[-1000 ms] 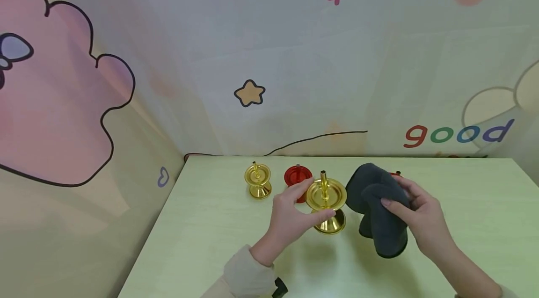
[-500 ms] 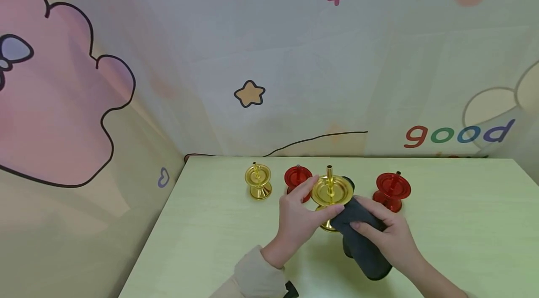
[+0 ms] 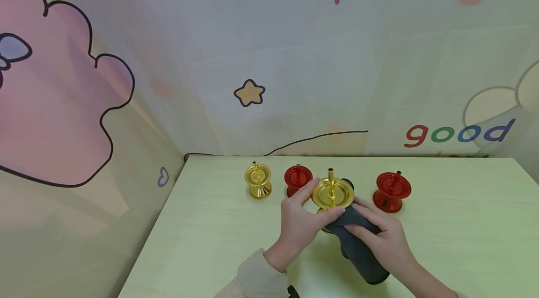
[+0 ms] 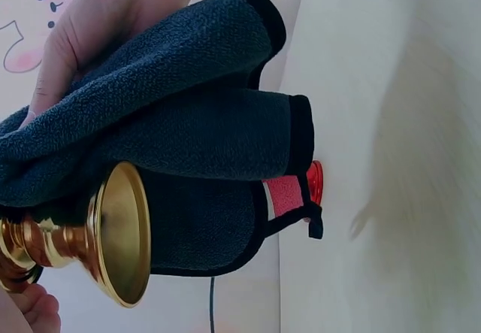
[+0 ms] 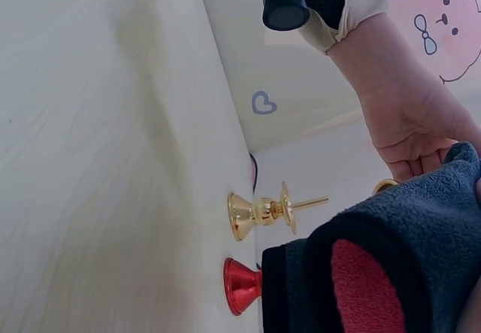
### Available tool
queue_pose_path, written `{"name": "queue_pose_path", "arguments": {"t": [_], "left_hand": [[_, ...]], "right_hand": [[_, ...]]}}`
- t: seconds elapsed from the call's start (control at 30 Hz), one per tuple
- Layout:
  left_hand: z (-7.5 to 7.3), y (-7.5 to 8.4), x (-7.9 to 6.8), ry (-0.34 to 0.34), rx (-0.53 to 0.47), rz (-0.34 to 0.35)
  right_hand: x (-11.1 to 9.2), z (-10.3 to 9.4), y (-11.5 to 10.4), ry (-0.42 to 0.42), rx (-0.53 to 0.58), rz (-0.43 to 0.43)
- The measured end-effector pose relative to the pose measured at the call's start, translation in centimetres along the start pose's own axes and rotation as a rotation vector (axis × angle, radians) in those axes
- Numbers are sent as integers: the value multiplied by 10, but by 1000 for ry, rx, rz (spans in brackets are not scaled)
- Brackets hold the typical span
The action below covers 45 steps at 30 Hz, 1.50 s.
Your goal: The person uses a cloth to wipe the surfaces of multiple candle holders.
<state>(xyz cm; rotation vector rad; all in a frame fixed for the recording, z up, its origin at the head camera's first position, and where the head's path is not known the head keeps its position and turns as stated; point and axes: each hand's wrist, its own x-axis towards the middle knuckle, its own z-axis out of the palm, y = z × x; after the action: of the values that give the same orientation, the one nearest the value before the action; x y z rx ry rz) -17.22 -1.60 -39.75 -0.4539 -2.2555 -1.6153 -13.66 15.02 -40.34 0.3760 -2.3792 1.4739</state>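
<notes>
My left hand [image 3: 298, 221] grips a gold candle holder [image 3: 332, 192] by its upper dish, thumb in front and fingers behind, and holds it upright above the table. In the left wrist view its flared, hollow base [image 4: 124, 235] shows. My right hand [image 3: 385, 237] pinches a folded dark grey cloth [image 3: 358, 242] against the holder's stem, just under the dish. Black edging trims the cloth, and a red patch [image 5: 364, 288] shows on its inner side in the right wrist view. Much of the holder's stem is hidden by the cloth and the left thumb.
Toward the back of the pale table [image 3: 202, 242] stand a smaller-looking gold candle holder [image 3: 258, 178] at left, a red candle holder [image 3: 296, 176] partly behind my left hand, and another red candle holder [image 3: 392, 190] at right. A printed cloth backdrop [image 3: 294, 69] rises behind.
The cloth has come left from beside the holder onto its stem, uncovering the right red candle holder. My left hand and the gold holder have shifted slightly right.
</notes>
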Motion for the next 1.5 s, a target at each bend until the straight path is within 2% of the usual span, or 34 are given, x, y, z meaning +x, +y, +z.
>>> {"name": "queue_pose_path", "arguments": {"t": [0.27, 0.37, 0.43, 0.57, 0.67, 0.77, 0.9, 1.1, 1.27, 1.37, 1.5], "left_hand": [[-3, -4, -1, -69, -23, 75], [-5, -5, 0, -127, -18, 112], [-7, -4, 0, -184, -26, 113], [-13, -2, -1, -332, -64, 80], [-15, -2, 0, -411, -119, 53], [-14, -3, 1, -442, -176, 29], [-13, -4, 3, -467, -243, -26], [-15, -4, 6, -540, -428, -96], [-17, -4, 7, -634, -464, -100], [-17, -5, 8, -634, -443, -102], [-16, -4, 8, -540, -364, -164]], "right_hand": [[1, -6, 9, -23, 108, 30], [2, -11, 15, -65, 168, 50], [3, -15, 20, -105, 243, 53], [5, -22, 30, -229, 491, 28], [6, -26, 33, -313, 637, 24], [6, -28, 33, -345, 692, 32], [6, -28, 33, -338, 720, 29], [5, -27, 32, -356, 788, -16], [6, -28, 35, -397, 851, -39], [7, -29, 36, -422, 900, -38], [7, -30, 36, -409, 918, -28]]}}
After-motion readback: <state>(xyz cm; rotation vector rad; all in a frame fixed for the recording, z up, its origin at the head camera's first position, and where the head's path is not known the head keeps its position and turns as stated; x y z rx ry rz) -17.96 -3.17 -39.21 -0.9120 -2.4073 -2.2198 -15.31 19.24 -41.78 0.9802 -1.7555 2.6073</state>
